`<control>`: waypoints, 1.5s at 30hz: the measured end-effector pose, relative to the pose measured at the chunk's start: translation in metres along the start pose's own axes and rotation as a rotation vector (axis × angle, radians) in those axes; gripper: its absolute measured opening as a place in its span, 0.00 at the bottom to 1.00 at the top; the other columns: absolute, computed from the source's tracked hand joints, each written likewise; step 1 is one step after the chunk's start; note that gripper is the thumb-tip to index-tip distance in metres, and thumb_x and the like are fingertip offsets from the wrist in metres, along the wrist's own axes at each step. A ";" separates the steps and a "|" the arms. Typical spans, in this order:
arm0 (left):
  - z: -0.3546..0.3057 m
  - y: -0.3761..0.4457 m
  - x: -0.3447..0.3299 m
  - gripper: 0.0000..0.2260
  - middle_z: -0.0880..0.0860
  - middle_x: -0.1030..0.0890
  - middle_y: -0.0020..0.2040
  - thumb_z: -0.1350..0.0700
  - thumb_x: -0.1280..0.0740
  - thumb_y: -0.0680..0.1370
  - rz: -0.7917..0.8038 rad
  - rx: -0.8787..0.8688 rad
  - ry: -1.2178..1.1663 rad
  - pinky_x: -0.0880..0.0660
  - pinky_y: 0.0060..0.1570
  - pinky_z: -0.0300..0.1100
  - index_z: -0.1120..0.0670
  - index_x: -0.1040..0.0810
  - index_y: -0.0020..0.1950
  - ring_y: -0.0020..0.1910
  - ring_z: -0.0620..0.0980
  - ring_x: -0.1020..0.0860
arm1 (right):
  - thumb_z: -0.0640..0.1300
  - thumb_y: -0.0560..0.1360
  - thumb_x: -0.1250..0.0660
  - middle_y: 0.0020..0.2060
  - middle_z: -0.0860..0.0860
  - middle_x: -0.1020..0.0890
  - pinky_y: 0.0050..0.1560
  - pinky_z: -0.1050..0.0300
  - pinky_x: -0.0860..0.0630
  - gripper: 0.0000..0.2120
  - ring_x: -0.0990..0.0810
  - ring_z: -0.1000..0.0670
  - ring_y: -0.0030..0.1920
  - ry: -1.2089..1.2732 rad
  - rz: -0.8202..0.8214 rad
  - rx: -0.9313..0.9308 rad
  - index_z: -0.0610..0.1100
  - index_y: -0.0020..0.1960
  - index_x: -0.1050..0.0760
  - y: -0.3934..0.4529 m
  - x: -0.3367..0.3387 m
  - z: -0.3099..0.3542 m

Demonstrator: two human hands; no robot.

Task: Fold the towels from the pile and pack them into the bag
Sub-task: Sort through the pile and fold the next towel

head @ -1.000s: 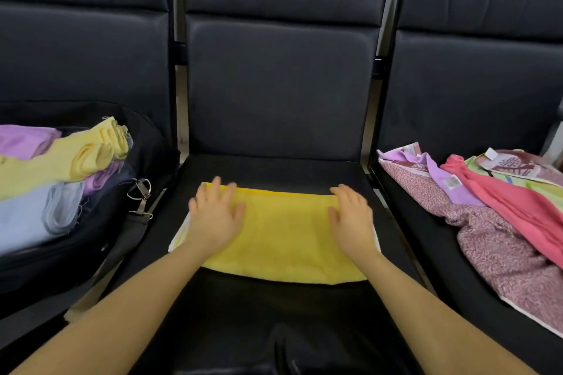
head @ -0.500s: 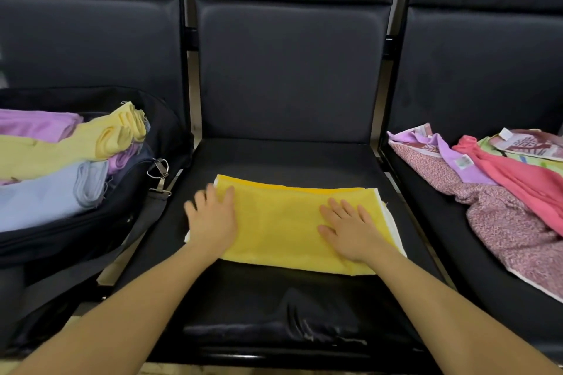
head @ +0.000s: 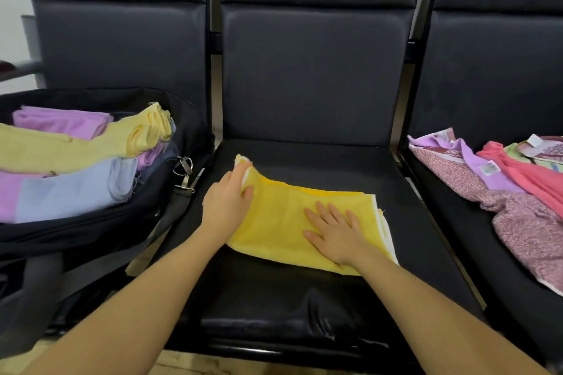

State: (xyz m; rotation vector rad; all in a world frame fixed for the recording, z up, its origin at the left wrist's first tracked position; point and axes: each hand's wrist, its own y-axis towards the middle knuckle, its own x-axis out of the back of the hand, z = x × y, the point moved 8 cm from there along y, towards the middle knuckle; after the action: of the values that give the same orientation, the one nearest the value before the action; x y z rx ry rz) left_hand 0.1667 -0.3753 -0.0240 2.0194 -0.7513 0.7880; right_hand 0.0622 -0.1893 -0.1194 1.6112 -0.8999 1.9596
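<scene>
A yellow towel [head: 289,222], folded into a strip, lies across the middle black seat [head: 304,298]. My left hand [head: 227,201] grips its left end and holds that end raised off the seat. My right hand [head: 335,230] presses flat on the towel's right half with fingers spread. On the left seat stands an open black bag [head: 91,231] holding several folded towels [head: 70,161] in purple, yellow and light blue. The unfolded pile [head: 502,192] of pink, purple and patterned towels lies on the right seat.
Three dark padded seats stand in a row with tall backrests [head: 310,76]. A bag strap with a metal clip [head: 184,173] hangs between the left and middle seats. Metal frame bars separate the seats.
My left hand has closed on the towel's left end and lifted it up and inward. My right hand has slid toward the towel's middle and stays flat on it.
</scene>
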 end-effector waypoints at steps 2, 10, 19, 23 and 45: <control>-0.012 0.003 0.010 0.19 0.55 0.21 0.49 0.55 0.33 0.77 -0.039 -0.038 -0.015 0.25 0.42 0.55 0.51 0.29 0.68 0.45 0.59 0.22 | 0.62 0.81 0.54 0.78 0.55 0.57 0.74 0.45 0.63 0.28 0.59 0.51 0.77 0.123 -0.022 0.020 0.58 0.78 0.54 0.008 -0.003 0.019; -0.085 0.008 0.005 0.17 0.53 0.18 0.45 0.55 0.36 0.77 -0.070 -0.105 0.109 0.34 0.42 0.45 0.54 0.31 0.65 0.40 0.56 0.22 | 0.51 0.81 0.43 0.66 0.52 0.29 0.69 0.49 0.47 0.16 0.35 0.47 0.68 0.522 -0.330 -0.169 0.51 0.67 0.28 -0.009 0.034 -0.025; -0.144 -0.018 -0.085 0.21 0.51 0.24 0.64 0.52 0.36 0.80 0.511 0.056 -0.559 0.30 0.61 0.40 0.51 0.32 0.72 0.63 0.49 0.25 | 0.56 0.82 0.50 0.44 0.51 0.19 0.60 0.52 0.46 0.16 0.25 0.47 0.55 0.686 -0.508 -0.402 0.49 0.50 0.27 -0.059 0.044 -0.090; -0.106 -0.017 -0.068 0.17 0.48 0.27 0.69 0.52 0.45 0.83 0.326 -0.047 -0.173 0.37 0.67 0.46 0.51 0.30 0.71 0.68 0.50 0.31 | 0.65 0.76 0.43 0.50 0.51 0.20 0.62 0.50 0.45 0.24 0.26 0.47 0.59 0.468 -0.420 -0.401 0.49 0.61 0.28 -0.057 0.039 -0.077; -0.051 -0.055 -0.076 0.16 0.47 0.38 0.71 0.45 0.44 0.81 0.570 -0.273 0.109 0.50 0.69 0.47 0.45 0.32 0.69 0.69 0.50 0.42 | 0.72 0.69 0.44 0.61 0.62 0.27 0.60 0.63 0.50 0.30 0.31 0.59 0.63 0.146 -0.241 0.297 0.55 0.63 0.28 -0.071 0.037 -0.007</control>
State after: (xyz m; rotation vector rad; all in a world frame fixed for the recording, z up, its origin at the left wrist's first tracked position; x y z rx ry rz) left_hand 0.1466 -0.2884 -0.0834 1.5151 -1.3196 1.0377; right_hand 0.0984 -0.1376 -0.0703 1.6187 -0.3523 2.0750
